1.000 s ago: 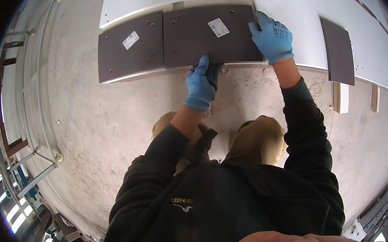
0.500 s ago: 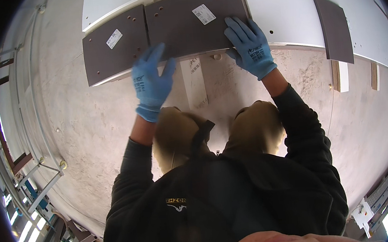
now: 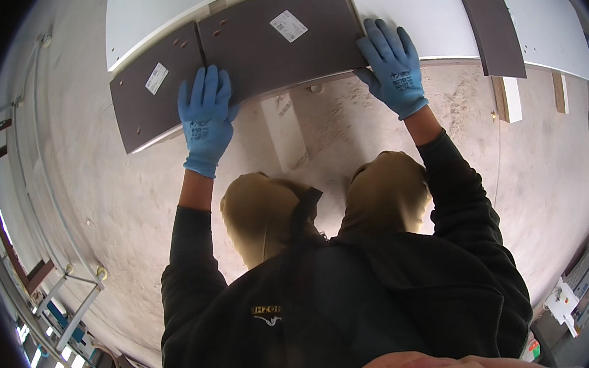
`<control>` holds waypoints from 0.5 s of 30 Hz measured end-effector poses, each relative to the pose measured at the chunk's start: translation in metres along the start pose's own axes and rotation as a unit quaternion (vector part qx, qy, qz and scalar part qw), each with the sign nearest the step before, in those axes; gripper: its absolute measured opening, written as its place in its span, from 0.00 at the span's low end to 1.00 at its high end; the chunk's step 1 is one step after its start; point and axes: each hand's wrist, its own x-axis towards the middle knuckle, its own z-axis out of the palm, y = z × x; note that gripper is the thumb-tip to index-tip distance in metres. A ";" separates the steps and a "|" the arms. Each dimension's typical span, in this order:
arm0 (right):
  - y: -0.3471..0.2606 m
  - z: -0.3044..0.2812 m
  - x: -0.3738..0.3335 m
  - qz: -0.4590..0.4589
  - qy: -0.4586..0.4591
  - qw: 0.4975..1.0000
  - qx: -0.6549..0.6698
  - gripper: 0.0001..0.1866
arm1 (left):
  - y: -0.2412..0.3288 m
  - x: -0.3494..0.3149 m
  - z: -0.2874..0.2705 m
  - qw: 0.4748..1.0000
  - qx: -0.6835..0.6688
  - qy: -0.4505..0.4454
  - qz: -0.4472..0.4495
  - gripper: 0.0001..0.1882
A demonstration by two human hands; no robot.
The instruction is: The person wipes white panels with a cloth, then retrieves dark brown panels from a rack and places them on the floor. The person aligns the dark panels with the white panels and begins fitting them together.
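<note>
My left hand (image 3: 206, 125), in a blue glove, is open. Its outstretched fingers lie at the near edge of the smaller dark brown panel (image 3: 151, 109), beside the narrow seam with the larger dark brown panel (image 3: 297, 59). Both panels have drilled holes and a white label each. My right hand (image 3: 395, 71), also gloved in blue, is open with fingers pointing away from me. It rests at the larger panel's right end, its thumb near the front corner and its fingers over the adjoining white panel (image 3: 415, 2).
Another white panel (image 3: 165, 15) lies behind the brown ones. On the right, a small brown board (image 3: 492, 30) overhangs the white panel's edge, above white-faced blocks (image 3: 511, 100). A metal frame rack (image 3: 80, 311) stands at the left, on the pale floor (image 3: 127, 214).
My left hand has settled, no longer blurred, with its fingers against the smaller panel. My right hand has slid right, off the larger panel's top toward its end. The whole view has shifted slightly.
</note>
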 end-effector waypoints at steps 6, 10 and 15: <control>0.002 -0.011 0.003 0.006 -0.008 1.000 0.014 0.31 | 0.002 0.011 0.002 1.000 0.008 0.011 0.028 0.35; 0.001 -0.017 0.007 -0.019 -0.014 0.999 0.030 0.29 | 0.003 0.012 0.000 0.999 0.006 0.009 0.039 0.35; 0.003 -0.017 0.008 -0.021 0.006 0.999 0.027 0.26 | 0.004 0.013 0.001 0.999 -0.007 0.005 0.032 0.33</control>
